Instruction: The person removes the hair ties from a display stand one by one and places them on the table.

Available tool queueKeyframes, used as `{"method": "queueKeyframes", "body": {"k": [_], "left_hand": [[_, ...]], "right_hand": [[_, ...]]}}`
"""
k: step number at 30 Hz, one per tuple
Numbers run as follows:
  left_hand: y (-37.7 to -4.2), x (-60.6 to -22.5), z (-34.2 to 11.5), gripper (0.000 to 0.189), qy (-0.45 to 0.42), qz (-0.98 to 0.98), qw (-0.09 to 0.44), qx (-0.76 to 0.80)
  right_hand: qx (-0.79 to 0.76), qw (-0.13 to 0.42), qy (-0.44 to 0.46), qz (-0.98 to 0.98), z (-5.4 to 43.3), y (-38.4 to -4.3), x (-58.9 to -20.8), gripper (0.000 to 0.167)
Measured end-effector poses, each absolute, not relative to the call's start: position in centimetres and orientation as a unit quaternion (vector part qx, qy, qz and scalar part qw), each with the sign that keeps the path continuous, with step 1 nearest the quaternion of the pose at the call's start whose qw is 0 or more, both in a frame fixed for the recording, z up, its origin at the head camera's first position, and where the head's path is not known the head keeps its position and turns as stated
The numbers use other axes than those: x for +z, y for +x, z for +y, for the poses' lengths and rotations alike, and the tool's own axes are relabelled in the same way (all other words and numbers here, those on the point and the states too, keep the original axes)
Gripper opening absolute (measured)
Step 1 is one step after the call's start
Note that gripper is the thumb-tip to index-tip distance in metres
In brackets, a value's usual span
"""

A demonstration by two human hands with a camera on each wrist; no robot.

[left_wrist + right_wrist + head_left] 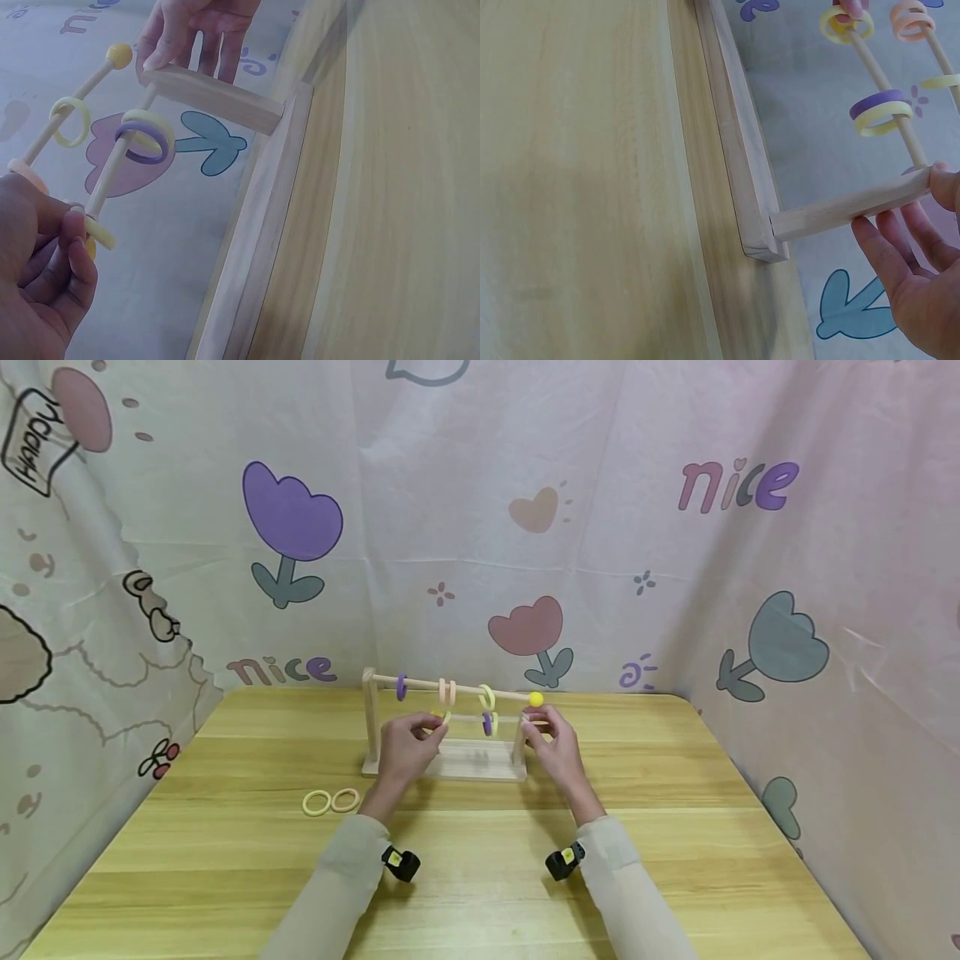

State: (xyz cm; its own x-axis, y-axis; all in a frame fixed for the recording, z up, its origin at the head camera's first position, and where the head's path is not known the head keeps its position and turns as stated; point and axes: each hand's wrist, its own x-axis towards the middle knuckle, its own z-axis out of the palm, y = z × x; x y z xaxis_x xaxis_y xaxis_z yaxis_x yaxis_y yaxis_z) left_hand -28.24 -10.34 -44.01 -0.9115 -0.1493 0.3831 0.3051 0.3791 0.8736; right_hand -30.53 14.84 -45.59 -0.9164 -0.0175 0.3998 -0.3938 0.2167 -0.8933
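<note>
A wooden stand [480,768] carries two rods with coloured rings on them. My left hand [407,747] pinches a pale yellow ring [101,234] between thumb and fingers, at the yellow-ball end of the lower rod [112,174]. Farther along that rod hang a purple ring [142,156] and another pale yellow one. On the right, my right hand [557,752] grips the top of the short post [840,208], thumb on its end and fingers beneath. The upper rod bears a purple ring [401,687], two peach rings [452,693] and pale yellow ringwork near its yellow ball [536,699].
A loose yellow ring [317,814] and a peach ring [334,802] lie side by side on the wooden table [480,893], left of the left forearm. Behind the table hangs a printed cloth [420,510]. The tall post [371,718] rises at the stand's left end.
</note>
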Motion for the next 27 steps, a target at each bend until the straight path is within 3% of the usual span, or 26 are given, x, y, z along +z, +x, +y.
{"method": "queueKeyframes", "body": {"k": [13,20,27], "left_hand": [[-28.6,-44.5,-11.3,0.010,-0.026,-0.799,0.199,-0.568],[-28.7,-44.3,-11.6,0.011,-0.021,-0.797,0.194,-0.572],[-28.9,-44.4,-12.0,0.014,-0.011,-0.787,0.198,-0.584]], "right_hand": [[0.611,0.129,0.112,-0.773,14.8,-30.4,-45.2,0.023],[0.608,0.112,0.109,-0.778,14.4,-28.9,-43.0,0.025],[0.606,0.137,0.104,-0.777,14.5,-30.4,-45.2,0.024]]}}
